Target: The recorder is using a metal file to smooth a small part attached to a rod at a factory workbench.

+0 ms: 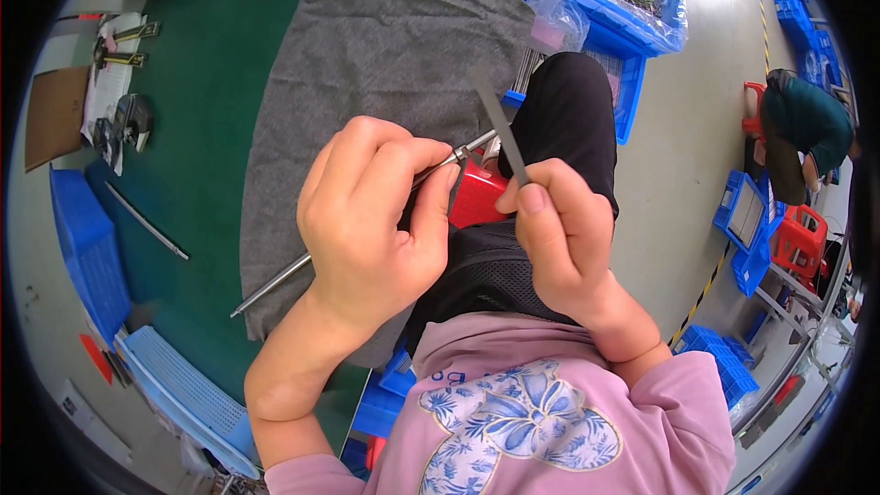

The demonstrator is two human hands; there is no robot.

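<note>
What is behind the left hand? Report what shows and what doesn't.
Behind the left hand, grey cloth shows, and metal rod sections emerge at both sides. The stretch between those sections is covered by the hand.

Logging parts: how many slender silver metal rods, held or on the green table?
2: one rod in the left hand, another far left on the table; more may be hidden.
</note>
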